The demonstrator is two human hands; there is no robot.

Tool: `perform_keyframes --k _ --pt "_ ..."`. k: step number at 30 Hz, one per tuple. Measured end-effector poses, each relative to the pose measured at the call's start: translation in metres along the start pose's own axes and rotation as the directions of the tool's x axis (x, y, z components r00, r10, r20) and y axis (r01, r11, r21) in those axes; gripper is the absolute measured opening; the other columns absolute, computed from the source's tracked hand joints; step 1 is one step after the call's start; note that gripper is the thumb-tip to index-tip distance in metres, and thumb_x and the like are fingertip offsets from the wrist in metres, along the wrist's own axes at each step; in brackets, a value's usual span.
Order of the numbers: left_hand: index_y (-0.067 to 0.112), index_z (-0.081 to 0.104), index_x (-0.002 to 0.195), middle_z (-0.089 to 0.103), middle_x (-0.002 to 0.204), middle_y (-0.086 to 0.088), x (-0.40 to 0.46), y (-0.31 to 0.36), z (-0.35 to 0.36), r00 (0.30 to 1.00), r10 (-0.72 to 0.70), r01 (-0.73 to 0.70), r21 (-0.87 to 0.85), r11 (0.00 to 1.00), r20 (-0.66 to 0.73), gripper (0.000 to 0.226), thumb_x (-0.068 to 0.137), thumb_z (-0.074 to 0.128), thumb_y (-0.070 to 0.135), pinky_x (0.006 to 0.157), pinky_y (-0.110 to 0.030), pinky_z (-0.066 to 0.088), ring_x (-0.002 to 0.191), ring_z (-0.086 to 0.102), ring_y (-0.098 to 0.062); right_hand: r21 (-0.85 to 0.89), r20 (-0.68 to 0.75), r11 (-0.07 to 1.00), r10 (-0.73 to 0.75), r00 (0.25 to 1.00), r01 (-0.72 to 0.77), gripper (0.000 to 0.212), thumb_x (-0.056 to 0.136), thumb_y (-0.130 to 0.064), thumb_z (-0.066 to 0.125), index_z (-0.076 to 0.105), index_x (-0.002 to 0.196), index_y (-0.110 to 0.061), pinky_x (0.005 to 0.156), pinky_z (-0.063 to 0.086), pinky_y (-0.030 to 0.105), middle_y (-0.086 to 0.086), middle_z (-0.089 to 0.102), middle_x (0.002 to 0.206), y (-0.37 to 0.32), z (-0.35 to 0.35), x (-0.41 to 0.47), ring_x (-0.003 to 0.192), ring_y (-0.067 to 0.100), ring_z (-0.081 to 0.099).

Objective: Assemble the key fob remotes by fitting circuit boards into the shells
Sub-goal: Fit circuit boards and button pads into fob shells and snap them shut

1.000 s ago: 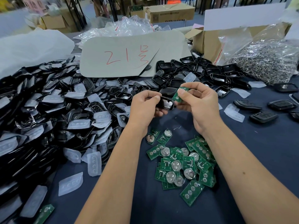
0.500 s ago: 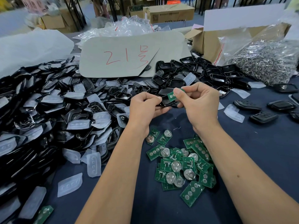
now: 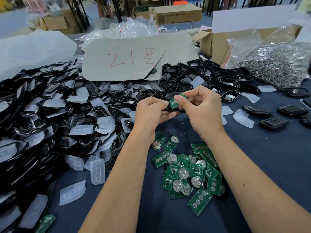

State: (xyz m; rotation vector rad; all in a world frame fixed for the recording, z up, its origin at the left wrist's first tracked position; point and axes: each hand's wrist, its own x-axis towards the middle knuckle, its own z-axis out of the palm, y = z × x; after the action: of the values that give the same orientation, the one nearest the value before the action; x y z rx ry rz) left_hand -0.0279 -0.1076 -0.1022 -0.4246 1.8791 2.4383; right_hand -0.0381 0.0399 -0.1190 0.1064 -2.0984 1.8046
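Above the dark blue tablecloth [image 3: 252,157], between both hands: a green circuit board [image 3: 173,103], pinched by the right hand [image 3: 204,109], tilted against a black shell [image 3: 170,109] gripped in the curled left hand [image 3: 149,111]. Just below the wrists, a loose pile of circuit boards [image 3: 190,174]. To the left, a heap of black shells and translucent button pads [image 3: 50,123].

black shell [image 3: 170,109] mostly hidden between the hands; background boxes [image 3: 175,13] blurred.
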Motion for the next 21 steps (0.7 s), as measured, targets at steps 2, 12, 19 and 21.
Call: perform_keyframes --k 2,12,19,21 --pt "0.003 0.061 0.077 0.069 0.090 -0.019 0.000 0.000 0.000 1.000 0.005 -0.005 0.015 1.000 0.004 0.021 0.097 0.062 -0.003 0.065 -0.028 0.062 0.069 0.076 -0.026 -0.025 0.011 1.000 -0.008 1.000 0.009 0.021 0.082 -0.028 0.088 0.070 0.084 -0.018 0.071 0.061 0.050 0.004 0.074 0.071 0.000 0.000 0.000 0.069 0.023 0.075" --pt "-0.001 0.064 0.082 0.069 0.071 -0.005 -0.002 -0.001 0.000 0.999 0.048 -0.049 0.086 0.995 0.012 0.014 0.092 0.074 0.000 0.067 -0.028 0.062 0.060 0.071 -0.015 -0.163 0.074 0.987 0.005 0.997 0.007 0.018 0.087 -0.031 0.083 0.068 0.083 -0.021 0.060 0.048 0.034 0.002 0.066 0.068 0.004 -0.003 0.003 0.059 0.010 0.055" --pt "-0.006 0.065 0.087 0.072 0.076 -0.015 -0.004 -0.002 -0.002 0.996 0.083 -0.084 0.096 0.992 0.018 0.011 0.088 0.076 -0.006 0.066 -0.029 0.063 0.069 0.076 -0.026 -0.074 0.213 0.993 0.104 0.971 -0.090 0.017 0.084 -0.018 0.086 0.070 0.087 -0.013 0.059 0.046 0.031 0.008 0.068 0.072 0.000 -0.015 0.007 0.061 0.010 0.054" --pt "-0.005 0.065 0.085 0.073 0.083 -0.023 -0.005 -0.003 -0.003 0.995 0.095 -0.098 0.113 0.989 0.030 0.011 0.088 0.076 -0.006 0.065 -0.029 0.062 0.074 0.077 -0.031 -0.058 0.246 0.990 0.142 0.959 -0.131 0.018 0.084 -0.016 0.086 0.070 0.089 -0.009 0.056 0.042 0.027 0.009 0.064 0.070 0.001 -0.018 0.009 0.058 0.011 0.051"
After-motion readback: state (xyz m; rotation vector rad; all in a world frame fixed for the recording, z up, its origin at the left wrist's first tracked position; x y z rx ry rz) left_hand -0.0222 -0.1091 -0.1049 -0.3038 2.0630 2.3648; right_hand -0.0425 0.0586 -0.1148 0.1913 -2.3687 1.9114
